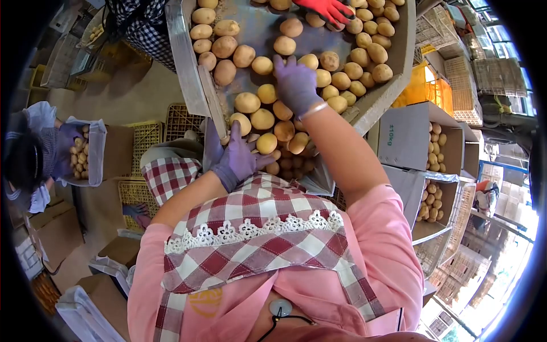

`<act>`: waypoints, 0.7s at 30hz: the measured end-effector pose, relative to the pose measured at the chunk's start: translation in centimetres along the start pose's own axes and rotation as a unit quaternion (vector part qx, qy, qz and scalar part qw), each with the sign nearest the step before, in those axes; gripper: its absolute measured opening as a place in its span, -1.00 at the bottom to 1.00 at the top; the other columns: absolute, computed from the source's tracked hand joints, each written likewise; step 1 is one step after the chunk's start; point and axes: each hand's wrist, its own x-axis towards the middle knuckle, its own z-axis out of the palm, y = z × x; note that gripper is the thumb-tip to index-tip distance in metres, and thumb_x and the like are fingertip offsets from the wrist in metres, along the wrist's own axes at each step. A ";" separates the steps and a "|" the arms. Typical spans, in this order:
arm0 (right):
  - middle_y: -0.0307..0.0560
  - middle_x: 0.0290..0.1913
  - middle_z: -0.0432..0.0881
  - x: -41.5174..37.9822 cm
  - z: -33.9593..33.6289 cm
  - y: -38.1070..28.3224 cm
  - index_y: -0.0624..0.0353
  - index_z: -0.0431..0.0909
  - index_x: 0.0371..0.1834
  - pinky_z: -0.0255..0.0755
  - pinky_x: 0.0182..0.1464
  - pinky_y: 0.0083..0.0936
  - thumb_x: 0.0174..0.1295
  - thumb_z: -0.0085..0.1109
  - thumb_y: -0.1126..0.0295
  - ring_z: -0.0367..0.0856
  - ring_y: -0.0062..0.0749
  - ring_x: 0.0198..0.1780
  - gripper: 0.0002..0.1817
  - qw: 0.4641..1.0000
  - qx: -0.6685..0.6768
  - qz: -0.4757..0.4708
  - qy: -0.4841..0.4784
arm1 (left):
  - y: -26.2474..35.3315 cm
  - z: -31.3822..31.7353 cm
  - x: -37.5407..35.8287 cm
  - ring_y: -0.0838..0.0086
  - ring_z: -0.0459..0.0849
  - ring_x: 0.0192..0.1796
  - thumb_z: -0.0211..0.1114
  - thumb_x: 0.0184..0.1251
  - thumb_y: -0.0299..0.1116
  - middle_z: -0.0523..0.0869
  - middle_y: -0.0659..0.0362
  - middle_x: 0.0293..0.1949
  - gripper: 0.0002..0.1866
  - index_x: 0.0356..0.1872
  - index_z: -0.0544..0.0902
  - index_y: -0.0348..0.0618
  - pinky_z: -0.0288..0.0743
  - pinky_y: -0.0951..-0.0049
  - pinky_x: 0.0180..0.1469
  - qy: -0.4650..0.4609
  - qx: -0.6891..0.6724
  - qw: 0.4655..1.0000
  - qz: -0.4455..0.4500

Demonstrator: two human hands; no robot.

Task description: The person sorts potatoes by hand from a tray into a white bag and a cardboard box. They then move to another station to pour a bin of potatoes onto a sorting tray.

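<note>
Many potatoes lie on a metal sorting table and crowd at its near opening. My left hand, in a purple glove, is at the left of that opening, fingers spread beside the potatoes. On the table, my right hand, also gloved in purple, reaches forward with its fingers apart, palm down among the potatoes. Neither hand is wrapped round a potato. Below the opening, more potatoes sit in a container that is partly hidden by my hands and apron.
A co-worker's red-gloved hand is at the table's far side. At left, another person holds a lined box of potatoes. Cardboard boxes with potatoes stand at right. Yellow crates stand at left, near an orange crate at right.
</note>
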 end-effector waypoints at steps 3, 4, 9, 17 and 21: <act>0.05 0.07 0.53 2.1 -0.2 -0.5 0.02 0.42 0.17 0.53 -0.05 -0.15 0.11 0.25 0.28 0.61 -0.03 0.03 -0.49 0.994 0.108 -0.008 -0.028 | 0.3 0.2 0.6 0.04 0.51 0.21 0.16 0.23 0.21 0.48 -0.07 0.24 -0.14 0.44 0.16 -0.05 0.35 0.06 0.25 0.005 -0.047 0.998 -0.037; 0.07 0.08 0.53 1.7 -0.1 -0.1 0.03 0.43 0.17 0.52 -0.01 -0.16 0.11 0.24 0.28 0.60 -0.02 0.05 -0.50 0.985 0.169 -0.031 -0.013 | 0.4 0.2 0.8 0.04 0.50 0.21 0.15 0.23 0.23 0.48 -0.07 0.24 -0.14 0.44 0.16 -0.05 0.34 0.05 0.26 0.006 -0.062 0.997 -0.047; 0.08 -0.09 0.61 -8.9 -3.8 8.1 0.12 0.55 0.05 0.51 0.02 -0.27 -0.04 0.24 0.50 0.61 -0.05 0.00 -0.53 0.896 0.268 -0.108 0.336 | 1.1 0.6 1.4 0.03 0.47 0.24 0.11 0.22 0.28 0.45 -0.06 0.27 -0.12 0.45 0.17 -0.05 0.30 0.02 0.29 0.009 -0.091 0.993 -0.072; 0.25 0.15 0.55 -32.0 -4.6 25.9 0.37 0.44 0.21 0.49 0.18 -0.33 0.15 0.26 0.47 0.54 -0.02 0.20 -0.47 0.881 0.065 0.344 0.319 | 0.8 0.6 1.9 0.02 0.42 0.29 0.03 0.20 0.38 0.41 -0.05 0.31 -0.08 0.45 0.18 -0.05 0.22 -0.04 0.34 0.010 -0.081 0.993 -0.087; 0.15 0.07 0.59 -19.8 -4.3 18.1 0.18 0.52 0.13 0.43 0.15 -0.12 0.11 0.33 0.23 0.51 0.08 0.17 -0.48 0.960 -0.024 0.072 0.270 | 0.7 0.6 1.9 0.01 0.39 0.31 -0.01 0.19 0.42 0.39 -0.04 0.33 -0.05 0.45 0.19 -0.05 0.19 -0.07 0.36 0.014 -0.087 0.991 -0.101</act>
